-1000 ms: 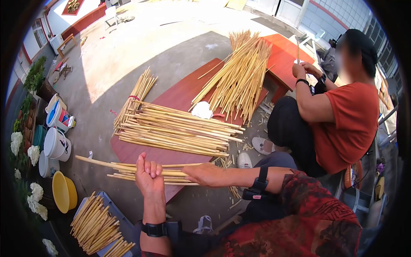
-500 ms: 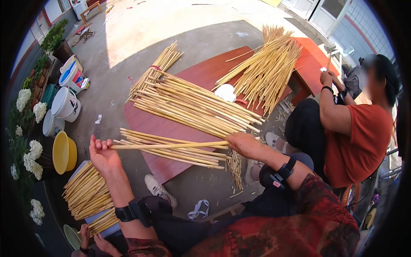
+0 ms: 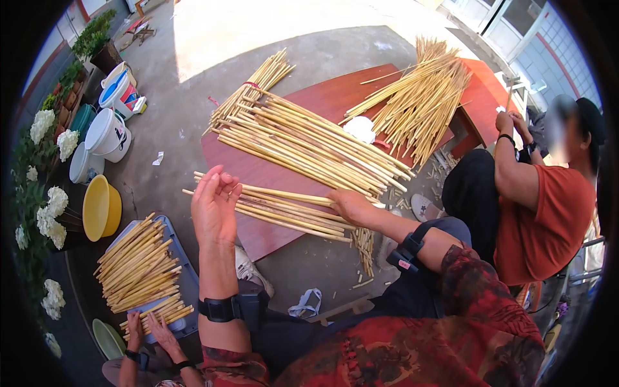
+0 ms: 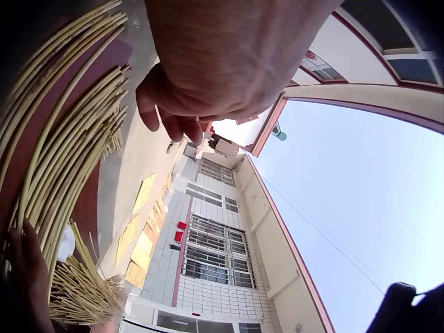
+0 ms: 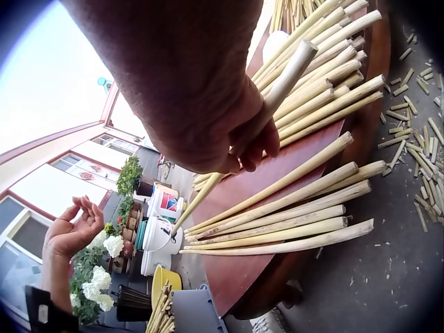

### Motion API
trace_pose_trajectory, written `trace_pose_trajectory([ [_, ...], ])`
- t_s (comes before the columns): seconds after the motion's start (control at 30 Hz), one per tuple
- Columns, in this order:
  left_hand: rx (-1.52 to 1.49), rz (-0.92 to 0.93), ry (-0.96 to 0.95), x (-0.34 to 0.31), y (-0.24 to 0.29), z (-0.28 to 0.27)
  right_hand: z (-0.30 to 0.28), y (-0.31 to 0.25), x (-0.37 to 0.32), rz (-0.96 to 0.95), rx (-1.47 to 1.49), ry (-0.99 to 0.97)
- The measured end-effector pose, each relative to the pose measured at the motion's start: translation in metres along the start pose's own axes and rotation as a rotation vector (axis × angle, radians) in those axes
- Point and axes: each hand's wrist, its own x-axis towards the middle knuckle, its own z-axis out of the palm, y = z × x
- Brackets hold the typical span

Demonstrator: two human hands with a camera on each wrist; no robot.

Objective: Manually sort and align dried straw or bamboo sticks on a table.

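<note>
Pale yellow cane stalks lie in a small pile (image 3: pixel 284 213) at the near edge of a red-brown table (image 3: pixel 255 173). My right hand (image 3: pixel 348 203) grips the end of one stalk (image 3: pixel 290 194) lying over that pile. The right wrist view shows that stalk (image 5: pixel 281 83) running under the curled fingers of the right hand (image 5: pixel 243 149). My left hand (image 3: pixel 216 193) is raised above the pile's left end, fingers loosely bent, holding nothing. It also shows empty in the left wrist view (image 4: pixel 180 118).
A larger stalk pile (image 3: pixel 309 148) and a far heap (image 3: pixel 419 97) cover the table. A grey tray of short stalks (image 3: pixel 138 264) sits below left, another person's hands (image 3: pixel 151 329) at it. Buckets (image 3: pixel 109 132), a yellow basin (image 3: pixel 100 209). A seated person (image 3: pixel 541 206) is at right.
Half a second ago both hands held one stalk level above the small pile. The left hand has let go and lifted; the right has lowered the stalk onto the pile.
</note>
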Motion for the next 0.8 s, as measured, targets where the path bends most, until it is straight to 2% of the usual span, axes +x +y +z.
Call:
trace_pose_trajectory([
  [0.07, -0.024, 0.041, -0.008, 0.001, 0.000, 0.000, 0.009, -0.003, 0.005, 0.020, -0.037, -0.008],
  [0.17, 0.002, 0.004, -0.043, -0.006, -0.004, -0.003, 0.021, -0.003, 0.013, 0.019, -0.103, -0.016],
  [0.23, 0.040, -0.106, -0.141, -0.010, -0.012, -0.002, 0.031, 0.002, 0.020, -0.010, -0.124, 0.017],
  [0.37, 0.102, -0.140, -0.158, -0.015, -0.018, 0.003, 0.042, 0.001, 0.027, 0.018, -0.272, -0.095],
  [0.53, 0.123, -0.160, -0.189, -0.018, -0.019, 0.007, 0.050, 0.001, 0.030, -0.011, -0.424, -0.087],
  [0.7, 0.131, -0.156, -0.200, -0.019, -0.022, 0.011, 0.048, 0.000, 0.032, 0.026, -0.448, -0.101],
  [0.8, 0.124, -0.152, -0.214, -0.017, -0.023, 0.013, 0.051, 0.008, 0.031, -0.020, -0.397, -0.083],
])
